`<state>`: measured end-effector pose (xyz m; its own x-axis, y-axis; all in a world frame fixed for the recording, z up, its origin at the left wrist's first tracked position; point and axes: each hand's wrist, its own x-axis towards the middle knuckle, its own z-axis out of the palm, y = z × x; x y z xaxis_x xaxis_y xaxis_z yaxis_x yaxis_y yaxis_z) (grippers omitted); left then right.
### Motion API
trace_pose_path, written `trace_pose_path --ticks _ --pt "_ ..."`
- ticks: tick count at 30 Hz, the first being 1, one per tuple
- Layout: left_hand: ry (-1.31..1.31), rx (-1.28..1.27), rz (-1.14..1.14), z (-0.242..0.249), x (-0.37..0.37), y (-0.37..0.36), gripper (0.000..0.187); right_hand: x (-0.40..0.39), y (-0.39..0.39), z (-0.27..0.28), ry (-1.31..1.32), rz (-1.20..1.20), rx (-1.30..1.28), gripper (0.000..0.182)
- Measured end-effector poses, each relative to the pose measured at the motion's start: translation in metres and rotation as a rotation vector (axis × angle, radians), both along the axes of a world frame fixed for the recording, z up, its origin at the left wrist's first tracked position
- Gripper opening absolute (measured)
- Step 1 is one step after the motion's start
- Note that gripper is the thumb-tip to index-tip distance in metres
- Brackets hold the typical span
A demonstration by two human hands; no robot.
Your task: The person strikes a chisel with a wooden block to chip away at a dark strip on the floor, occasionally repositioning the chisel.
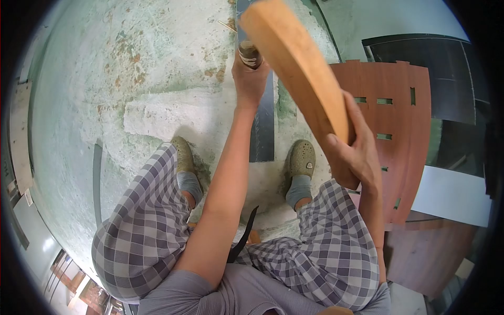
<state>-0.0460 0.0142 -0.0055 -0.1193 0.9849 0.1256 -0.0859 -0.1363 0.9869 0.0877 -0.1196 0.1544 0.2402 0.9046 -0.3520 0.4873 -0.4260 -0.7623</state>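
Note:
My right hand (362, 152) grips the lower end of a thick, slightly curved piece of light wood (299, 68). That wood is raised at a slant close to the camera, its upper end near the top of my left hand (248, 86). In my left hand is an upright round handle (250, 56) with pale bands, seen from its top end; whatever is below it is hidden by the hand. Beneath that hand a long dark strip of board (262, 139) lies on the floor, running away between my feet.
Brown boards with slots (394, 105) lie at the right, beside black panels (420, 68) and a white panel (451, 194). My clogs (302, 160) stand on the worn concrete floor (152, 110). A dark curved strap (245, 236) shows between my legs.

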Motion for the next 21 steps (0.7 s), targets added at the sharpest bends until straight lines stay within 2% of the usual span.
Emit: trace_pose_path --ticks 1,3,6,7,8,9,12,14,19,21 --pt "-0.001 -0.033 -0.027 -0.004 0.0 0.0 0.018 -0.001 -0.001 0.005 -0.002 0.003 -0.004 0.085" --pt "0.001 -0.063 -0.053 -0.009 0.0 -0.001 0.017 -0.004 0.001 0.017 0.247 -0.063 0.199 0.087" --pt "-0.023 -0.04 -0.06 -0.008 0.004 -0.002 0.016 -0.002 -0.001 0.004 0.155 -0.024 0.223 0.087" --pt "0.045 0.014 -0.058 -0.007 0.003 -0.003 0.016 -0.003 0.0 -0.003 0.135 0.001 0.213 0.086" --pt "0.115 0.067 -0.056 -0.007 0.002 -0.004 0.016 -0.003 0.001 -0.01 0.01 0.044 0.09 0.084" --pt "0.116 0.068 -0.055 -0.007 0.002 -0.004 0.016 -0.004 0.003 -0.01 0.052 0.066 -0.075 0.081" --pt "-0.007 0.016 -0.066 -0.01 0.003 -0.004 0.017 -0.002 -0.008 -0.007 0.026 0.02 0.009 0.085" --pt "0.025 0.002 -0.067 -0.006 0.005 -0.007 0.017 -0.001 -0.009 0.008 0.183 -0.027 0.169 0.089" --pt "0.066 -0.009 -0.074 -0.001 0.005 -0.011 0.021 0.0 -0.007 0.0 0.2 -0.043 0.269 0.089" --pt "0.136 0.118 -0.057 0.0 0.003 -0.012 0.022 -0.003 -0.003 -0.008 0.005 0.065 -0.101 0.087"
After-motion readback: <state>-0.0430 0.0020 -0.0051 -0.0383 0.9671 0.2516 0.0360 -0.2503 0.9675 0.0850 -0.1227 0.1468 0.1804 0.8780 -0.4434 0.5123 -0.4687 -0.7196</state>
